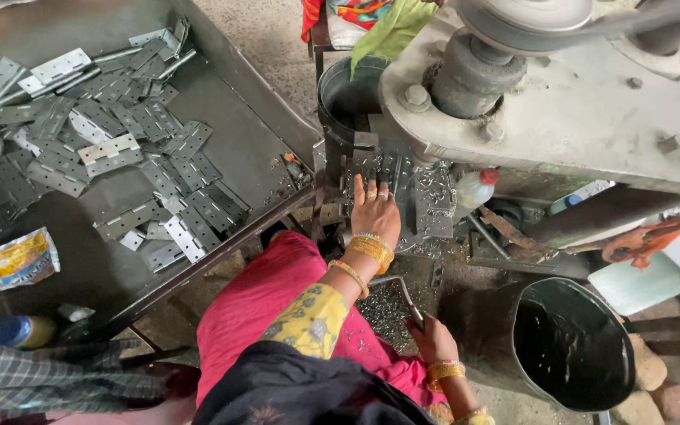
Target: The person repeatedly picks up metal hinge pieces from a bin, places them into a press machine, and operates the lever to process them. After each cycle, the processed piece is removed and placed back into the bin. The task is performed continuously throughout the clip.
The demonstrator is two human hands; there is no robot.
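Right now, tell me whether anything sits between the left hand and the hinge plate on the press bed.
Nothing visible does. The left hand rests flat on the hinge plate on the press bed, fingers touching it. Metal shavings lie beside it. The right hand holds a lever lower down.

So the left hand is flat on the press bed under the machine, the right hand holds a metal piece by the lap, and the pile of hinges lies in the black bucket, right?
Not quite. In the head view the pile of hinges lies in the big metal tray on the left, not in the black bucket. The rest stands: the left hand is flat on the press bed, and the right hand holds a metal piece by the lap.
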